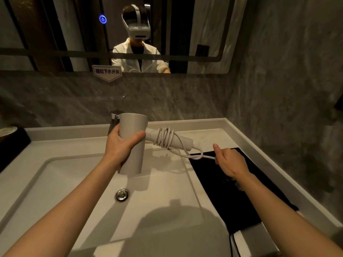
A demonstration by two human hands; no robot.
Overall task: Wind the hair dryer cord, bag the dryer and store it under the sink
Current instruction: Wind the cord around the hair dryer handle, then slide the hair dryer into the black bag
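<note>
Hair dryer (132, 143): a big pale tube, held up over the sink, standing nearly upright. Its handle (178, 140) sticks out to the right.
Cord (164, 138): white, wound many times around the handle. A loose loop hangs off the handle's end and runs to the right hand.
Left hand (120, 143): wrapped around the middle of the dryer's tube, thumb on the near side, fingers around the far side. It is holding the dryer tight.
Right hand (229, 160): closed in a fist on the loose end of the cord, thumb pointing up. It is off to the right of the handle, not touching it.
Bag (232, 186): black cloth, lying flat on the counter to the right of the sink, right under the right hand.
Sink (55, 175): white, below both arms, with a round silver drain (122, 195) in the bottom.
Tap (116, 115): silver, mostly hidden behind the dryer.
Counter (213, 125): white, with a raised edge by the gray wall.
Mirror (74, 34): on the wall above; it shows a person in a white top.
</note>
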